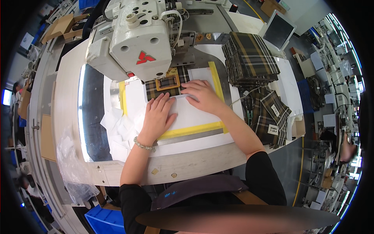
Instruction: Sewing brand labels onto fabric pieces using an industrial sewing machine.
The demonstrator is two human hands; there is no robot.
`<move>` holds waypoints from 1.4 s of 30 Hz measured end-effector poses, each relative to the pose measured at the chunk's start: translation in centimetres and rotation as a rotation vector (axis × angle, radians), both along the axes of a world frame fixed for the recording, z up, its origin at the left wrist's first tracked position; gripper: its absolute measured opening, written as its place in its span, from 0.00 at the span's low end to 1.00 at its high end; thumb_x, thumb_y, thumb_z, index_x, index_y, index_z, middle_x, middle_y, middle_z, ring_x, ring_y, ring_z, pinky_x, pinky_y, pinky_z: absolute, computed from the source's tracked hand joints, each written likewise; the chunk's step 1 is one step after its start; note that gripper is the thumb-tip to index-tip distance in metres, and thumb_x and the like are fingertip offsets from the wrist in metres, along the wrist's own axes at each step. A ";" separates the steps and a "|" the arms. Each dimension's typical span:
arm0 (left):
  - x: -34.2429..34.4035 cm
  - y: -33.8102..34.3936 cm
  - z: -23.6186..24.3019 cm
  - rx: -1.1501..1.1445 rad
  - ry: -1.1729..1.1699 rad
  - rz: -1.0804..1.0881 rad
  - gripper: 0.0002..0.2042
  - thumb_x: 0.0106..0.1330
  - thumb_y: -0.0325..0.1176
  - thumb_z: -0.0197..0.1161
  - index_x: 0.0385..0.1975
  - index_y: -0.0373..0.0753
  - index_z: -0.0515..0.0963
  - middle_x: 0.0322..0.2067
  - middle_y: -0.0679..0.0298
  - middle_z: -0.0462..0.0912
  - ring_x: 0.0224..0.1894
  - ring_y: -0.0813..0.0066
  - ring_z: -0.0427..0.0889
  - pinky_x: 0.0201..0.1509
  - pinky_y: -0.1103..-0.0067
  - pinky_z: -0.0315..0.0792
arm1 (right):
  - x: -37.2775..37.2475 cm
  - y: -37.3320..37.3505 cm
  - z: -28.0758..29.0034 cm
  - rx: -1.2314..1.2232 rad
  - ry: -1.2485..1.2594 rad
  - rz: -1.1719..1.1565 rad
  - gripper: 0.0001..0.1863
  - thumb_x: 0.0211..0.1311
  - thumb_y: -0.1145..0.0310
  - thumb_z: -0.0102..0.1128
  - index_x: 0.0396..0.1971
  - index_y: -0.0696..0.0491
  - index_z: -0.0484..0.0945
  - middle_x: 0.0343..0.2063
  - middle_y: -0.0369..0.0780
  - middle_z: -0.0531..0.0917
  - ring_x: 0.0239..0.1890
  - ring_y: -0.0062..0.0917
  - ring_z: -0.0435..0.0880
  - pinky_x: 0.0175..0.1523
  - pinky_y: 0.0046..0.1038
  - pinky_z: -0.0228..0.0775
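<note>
Under the head of a white sewing machine [142, 43] lies a dark plaid fabric piece [151, 93], brown and black with pale lines. A yellow-orange rectangular frame [157, 85] rests on it below the machine. My left hand [157, 115] lies flat, fingertips at the fabric's near left edge. Its fingers are stretched out on a white sheet [191, 115] bordered with yellow tape. To the right of the frame, my right hand [202, 96] touches the fabric's right side with fingers extended. Neither hand grips anything visible. The needle area is hidden behind the machine head.
A tall stack of folded plaid fabric [253, 58] stands at the right. Loose plaid pieces [269, 121] with white labels lie nearer. White paper scraps [117, 130] are left of the sheet, and a clear plastic bag [74, 167] hangs over the table's left edge. A monitor [279, 29] stands behind.
</note>
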State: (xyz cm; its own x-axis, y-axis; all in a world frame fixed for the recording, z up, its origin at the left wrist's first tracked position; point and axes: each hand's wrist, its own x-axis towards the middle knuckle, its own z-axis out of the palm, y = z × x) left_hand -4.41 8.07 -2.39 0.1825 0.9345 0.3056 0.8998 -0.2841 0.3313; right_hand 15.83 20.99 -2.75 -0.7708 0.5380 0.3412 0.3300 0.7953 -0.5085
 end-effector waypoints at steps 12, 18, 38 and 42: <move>0.0 0.2 0.0 -0.017 -0.015 -0.001 0.25 0.59 0.38 0.63 0.58 0.42 0.70 0.61 0.55 0.69 0.65 0.57 0.66 0.67 0.61 0.57 | -0.1 -0.2 -0.4 0.034 0.004 0.047 0.13 0.56 0.68 0.63 0.42 0.50 0.81 0.51 0.36 0.81 0.56 0.30 0.73 0.61 0.36 0.60; 0.1 0.4 0.4 -0.012 -0.025 -0.012 0.25 0.59 0.39 0.64 0.57 0.40 0.71 0.60 0.56 0.71 0.63 0.58 0.67 0.65 0.61 0.59 | -0.3 -0.7 -0.4 0.057 0.002 0.099 0.14 0.56 0.67 0.62 0.44 0.48 0.81 0.51 0.36 0.81 0.56 0.29 0.74 0.61 0.36 0.60; -3.5 2.1 -0.3 -0.111 0.132 0.323 0.33 0.62 0.53 0.60 0.62 0.38 0.66 0.62 0.57 0.69 0.68 0.59 0.60 0.71 0.54 0.42 | -0.5 -0.4 -0.2 -0.049 -0.013 0.129 0.14 0.56 0.69 0.62 0.44 0.48 0.80 0.52 0.35 0.79 0.56 0.28 0.74 0.61 0.37 0.59; -4.9 4.2 -0.5 -0.188 0.194 0.326 0.37 0.62 0.57 0.59 0.64 0.36 0.63 0.61 0.56 0.68 0.68 0.56 0.59 0.70 0.51 0.43 | -0.6 -0.6 -0.4 -0.022 -0.019 0.122 0.15 0.57 0.69 0.63 0.45 0.47 0.80 0.53 0.34 0.79 0.56 0.27 0.74 0.61 0.36 0.59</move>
State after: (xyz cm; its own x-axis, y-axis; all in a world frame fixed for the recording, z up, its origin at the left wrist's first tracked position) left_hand -9.27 12.25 -2.85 -0.0946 0.9890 0.1137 0.9834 0.0750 0.1653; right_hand 15.28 20.34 -3.11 -0.8372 0.4473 0.3146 0.2417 0.8187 -0.5209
